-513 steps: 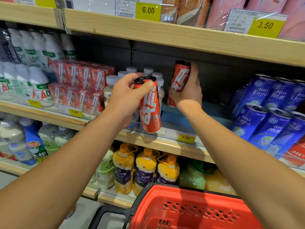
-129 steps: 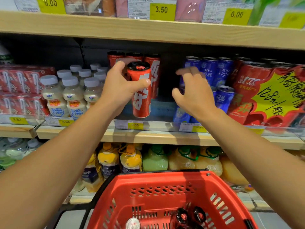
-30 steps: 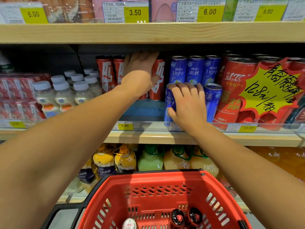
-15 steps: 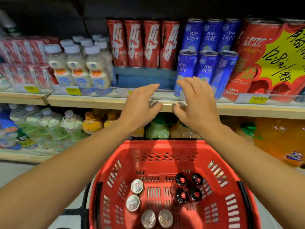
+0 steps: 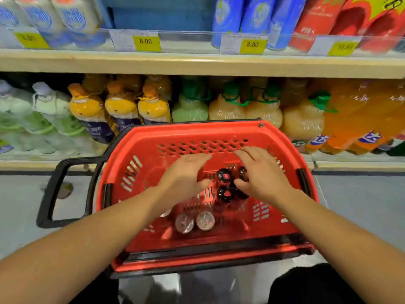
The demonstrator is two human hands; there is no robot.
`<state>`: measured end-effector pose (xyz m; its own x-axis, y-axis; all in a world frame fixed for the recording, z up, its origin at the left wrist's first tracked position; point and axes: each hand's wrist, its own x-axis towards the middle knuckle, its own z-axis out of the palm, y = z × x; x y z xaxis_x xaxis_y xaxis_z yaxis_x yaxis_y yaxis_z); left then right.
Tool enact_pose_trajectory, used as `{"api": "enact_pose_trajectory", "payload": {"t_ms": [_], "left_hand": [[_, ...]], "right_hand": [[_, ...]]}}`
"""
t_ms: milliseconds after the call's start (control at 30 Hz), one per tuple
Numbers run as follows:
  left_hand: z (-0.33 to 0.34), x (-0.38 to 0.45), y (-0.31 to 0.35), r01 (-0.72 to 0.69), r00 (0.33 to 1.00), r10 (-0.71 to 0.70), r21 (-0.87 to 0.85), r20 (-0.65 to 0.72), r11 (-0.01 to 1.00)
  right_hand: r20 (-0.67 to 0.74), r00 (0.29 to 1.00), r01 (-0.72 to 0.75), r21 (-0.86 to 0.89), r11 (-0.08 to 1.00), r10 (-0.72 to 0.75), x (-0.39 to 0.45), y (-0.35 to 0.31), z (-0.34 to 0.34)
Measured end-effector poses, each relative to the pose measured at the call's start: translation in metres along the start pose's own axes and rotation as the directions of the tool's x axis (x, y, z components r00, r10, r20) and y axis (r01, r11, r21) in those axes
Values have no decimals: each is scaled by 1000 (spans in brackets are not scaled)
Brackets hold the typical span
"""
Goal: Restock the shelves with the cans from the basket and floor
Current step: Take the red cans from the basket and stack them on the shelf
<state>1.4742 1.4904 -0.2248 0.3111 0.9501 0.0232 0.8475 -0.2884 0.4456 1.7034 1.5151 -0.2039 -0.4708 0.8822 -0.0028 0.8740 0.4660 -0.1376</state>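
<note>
Reaching into the basket for more cans

My left hand [image 5: 186,178] and right hand [image 5: 260,176] hover wide and empty over the black-topped cans [image 5: 224,176] standing clustered in the red basket [image 5: 140,139]; grabbing two at once could topple neighbours, since they touch.

A shop's drinks aisle. A wooden shelf [image 5: 197,64] carries yellow price tags [image 5: 146,41] along its front lip (6.00 and 8.80 are legible), with blue cans [image 5: 225,16] above it, rows of juice bottles [image 5: 153,106] below it, and a red shopping basket [image 5: 140,150] in front of it.
</note>
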Motion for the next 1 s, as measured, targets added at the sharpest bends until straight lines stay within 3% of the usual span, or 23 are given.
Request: {"api": "enact_pose_trajectory", "payload": {"t_ms": [200, 367, 600, 800, 900, 1000], "left_hand": [[61, 13, 8, -53, 984, 45, 41, 171, 998], [102, 29, 10, -32, 957, 2, 99, 291, 995], [134, 40, 10, -21, 968, -15, 140, 252, 990], [136, 35, 10, -88, 946, -6, 275, 325, 957], [128, 33, 10, -70, 938, -15, 230, 347, 971], [108, 30, 7, 43, 942, -66, 78, 330, 996]], "right_hand": [[131, 987, -94, 42, 995, 88, -20, 24, 38], [177, 971, -183, 136, 974, 158, -22, 35, 51], [230, 960, -210, 215, 954, 160, -16, 41, 60], [222, 962, -221, 276, 936, 161, -15, 42, 56], [229, 959, -231, 278, 932, 169, -16, 41, 55], [247, 952, -249, 284, 926, 181, -16, 42, 55]]}}
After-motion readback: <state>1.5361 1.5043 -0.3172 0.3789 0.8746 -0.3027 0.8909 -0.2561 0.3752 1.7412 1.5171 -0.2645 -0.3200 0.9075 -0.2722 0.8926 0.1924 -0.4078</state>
